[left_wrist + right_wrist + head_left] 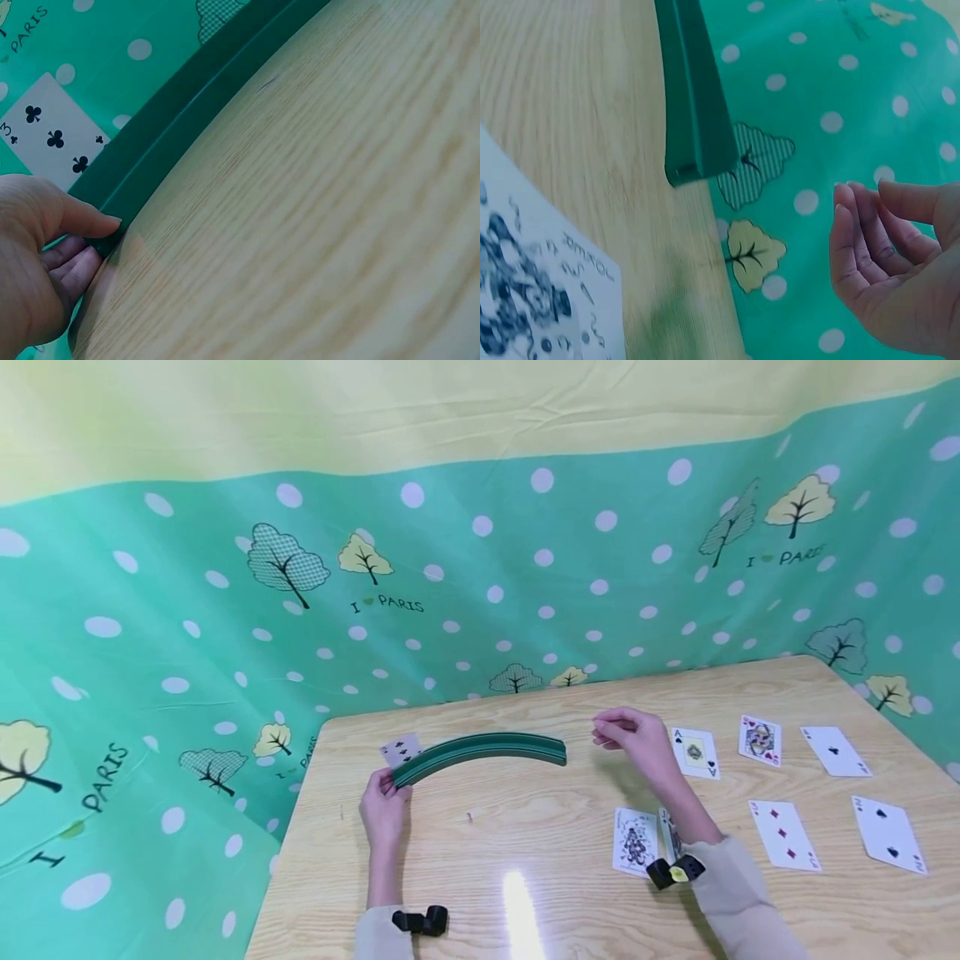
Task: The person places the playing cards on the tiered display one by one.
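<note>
While left hand (384,806) grips card rack (480,750), right hand (636,739) hangs loose nr ace (695,752).

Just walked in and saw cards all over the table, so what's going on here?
A person sits at a wooden table with playing cards laid face up on its right side. Their left hand pinches the left end of a curved green card holder, and a three of clubs stands in it at that end. The right hand hovers just off the holder's right end, fingers loosely curled, holding nothing. A joker card lies by the right wrist.
</note>
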`<state>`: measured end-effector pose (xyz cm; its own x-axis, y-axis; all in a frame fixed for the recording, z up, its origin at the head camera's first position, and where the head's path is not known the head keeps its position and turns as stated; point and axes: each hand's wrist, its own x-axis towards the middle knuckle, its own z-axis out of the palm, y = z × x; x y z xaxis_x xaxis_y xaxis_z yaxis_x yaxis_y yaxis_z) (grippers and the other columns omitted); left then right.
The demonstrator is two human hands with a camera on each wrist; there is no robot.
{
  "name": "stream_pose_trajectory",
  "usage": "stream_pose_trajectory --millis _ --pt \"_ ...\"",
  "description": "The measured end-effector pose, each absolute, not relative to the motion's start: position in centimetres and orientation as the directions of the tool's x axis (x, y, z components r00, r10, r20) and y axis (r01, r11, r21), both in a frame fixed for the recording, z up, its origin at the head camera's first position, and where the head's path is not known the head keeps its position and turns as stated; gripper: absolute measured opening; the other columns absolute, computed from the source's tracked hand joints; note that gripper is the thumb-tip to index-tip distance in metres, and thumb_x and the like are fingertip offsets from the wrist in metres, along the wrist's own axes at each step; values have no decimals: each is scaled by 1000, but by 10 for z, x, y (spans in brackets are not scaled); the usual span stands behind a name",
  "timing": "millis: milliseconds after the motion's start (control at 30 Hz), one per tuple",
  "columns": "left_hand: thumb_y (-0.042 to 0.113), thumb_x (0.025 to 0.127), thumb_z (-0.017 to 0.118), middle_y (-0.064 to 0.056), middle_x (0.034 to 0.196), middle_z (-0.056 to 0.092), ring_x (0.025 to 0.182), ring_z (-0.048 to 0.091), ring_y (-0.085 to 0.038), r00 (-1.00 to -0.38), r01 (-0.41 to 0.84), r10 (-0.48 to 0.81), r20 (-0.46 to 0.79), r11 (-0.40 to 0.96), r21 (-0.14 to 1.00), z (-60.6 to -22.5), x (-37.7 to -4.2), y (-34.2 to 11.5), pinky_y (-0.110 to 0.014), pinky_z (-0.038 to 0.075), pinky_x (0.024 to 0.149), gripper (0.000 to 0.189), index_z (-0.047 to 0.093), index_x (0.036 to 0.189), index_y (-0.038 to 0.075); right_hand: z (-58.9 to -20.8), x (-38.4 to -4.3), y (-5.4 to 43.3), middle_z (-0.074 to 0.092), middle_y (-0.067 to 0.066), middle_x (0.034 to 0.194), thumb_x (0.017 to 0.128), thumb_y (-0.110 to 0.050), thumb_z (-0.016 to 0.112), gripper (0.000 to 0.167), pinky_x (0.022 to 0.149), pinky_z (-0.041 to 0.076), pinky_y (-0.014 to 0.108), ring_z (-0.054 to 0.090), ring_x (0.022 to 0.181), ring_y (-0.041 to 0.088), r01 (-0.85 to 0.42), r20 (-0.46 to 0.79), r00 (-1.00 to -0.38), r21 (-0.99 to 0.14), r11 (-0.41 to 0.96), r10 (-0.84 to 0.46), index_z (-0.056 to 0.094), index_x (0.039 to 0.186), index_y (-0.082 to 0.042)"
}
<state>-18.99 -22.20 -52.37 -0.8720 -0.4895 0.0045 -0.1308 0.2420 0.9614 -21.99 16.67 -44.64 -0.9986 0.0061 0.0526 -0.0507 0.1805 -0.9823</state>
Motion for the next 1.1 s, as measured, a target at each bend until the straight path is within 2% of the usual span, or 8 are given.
stream_pose_trajectory --millis 200,400,733,1100 --pt "-13 89 64 -34 128 61 122 60 -45 -876 -122 -482 5 232 965 -526 -192 -218 -46 51 109 43 57 131 -13 -447 -217 185 75 16 101 101 -11 68 34 80 63 28 72 82 8 -23 33 -998 -986 162 55 64 124 13" --pt "-12 90 64 -34 130 60 124 59 -45 -876 -131 -483 -5 227 965 -527 -191 -219 -46 50 109 44 56 133 -12 -448 -220 200 77 7 95 102 -10 66 35 79 63 26 72 80 6 -35 47 -995 -992 125 86 61 125 16" --pt "-10 92 63 -33 132 58 126 57 -43 -881 -145 -472 -20 231 962 -524 -190 -222 -44 50 110 46 53 137 -11 -450 -223 220 76 -5 89 102 -8 65 34 76 62 21 71 78 4 -31 53 -985 -990 137 161 60 126 16" --pt "-10 92 63 -33 131 59 126 58 -44 -878 -154 -478 -19 245 957 -523 -189 -221 -48 48 111 44 54 136 -11 -457 -226 241 73 -14 86 102 -11 66 37 75 61 19 70 78 1 35 4 -974 -986 164 227 60 129 14"
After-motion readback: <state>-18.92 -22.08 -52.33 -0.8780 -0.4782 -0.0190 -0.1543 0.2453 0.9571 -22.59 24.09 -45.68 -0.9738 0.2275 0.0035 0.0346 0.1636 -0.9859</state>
